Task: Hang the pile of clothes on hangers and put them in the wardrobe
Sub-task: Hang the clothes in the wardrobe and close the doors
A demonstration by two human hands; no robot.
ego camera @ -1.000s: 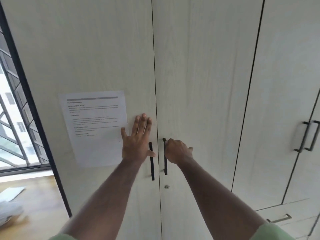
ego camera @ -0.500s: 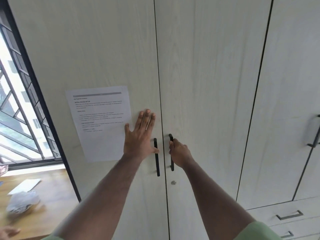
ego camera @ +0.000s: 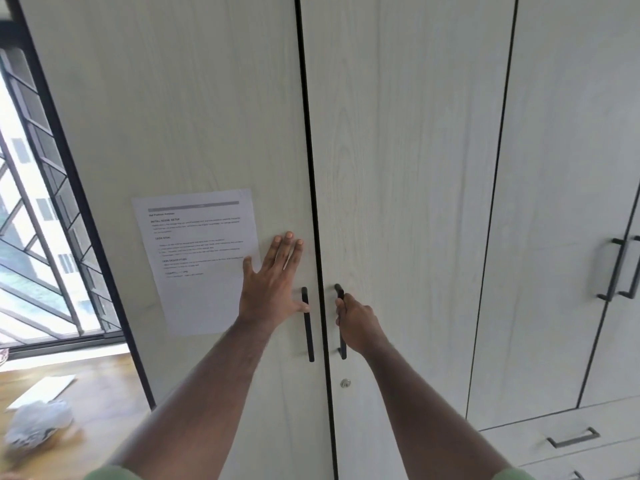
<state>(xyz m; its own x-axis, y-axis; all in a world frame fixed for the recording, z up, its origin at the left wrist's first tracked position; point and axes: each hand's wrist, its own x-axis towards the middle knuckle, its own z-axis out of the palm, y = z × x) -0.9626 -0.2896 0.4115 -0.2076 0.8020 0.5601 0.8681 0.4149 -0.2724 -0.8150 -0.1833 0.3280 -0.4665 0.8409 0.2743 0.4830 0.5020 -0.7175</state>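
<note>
left hand (ego camera: 273, 282) flat on wardrobe door (ego camera: 194, 116) | right hand (ego camera: 356, 322) gripping handle (ego camera: 341, 320) | sheet (ego camera: 201, 258): "INITIAL SCENE SETUP"

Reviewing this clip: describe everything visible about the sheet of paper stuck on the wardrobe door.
The sheet of paper is white, printed with a grey bar on top, bold headings and lines of small text too blurred to read. It lies flat against the pale wood-grain left door, slightly tilted, left of the black handle. The left hand presses flat on the door, its thumb over the sheet's right edge.
</note>
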